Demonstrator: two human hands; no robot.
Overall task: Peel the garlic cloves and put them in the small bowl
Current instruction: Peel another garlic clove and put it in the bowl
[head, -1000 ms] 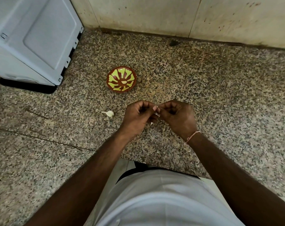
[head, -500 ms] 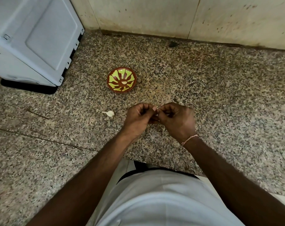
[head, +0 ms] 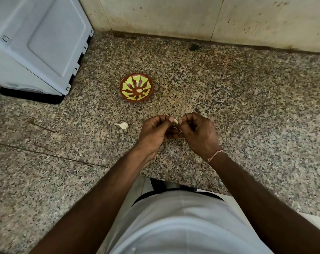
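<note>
We find both hands raised just above the bench, each grip closed on one garlic clove: the left hand steadies it while the right hand pinches at it, we judge to strip skin. The clove shows only as a pale sliver between the thumbs. A second clove lies left; the small bowl sits beyond, one piece inside.

Left hand and right hand meet, fingers curled, pinching.
</note>
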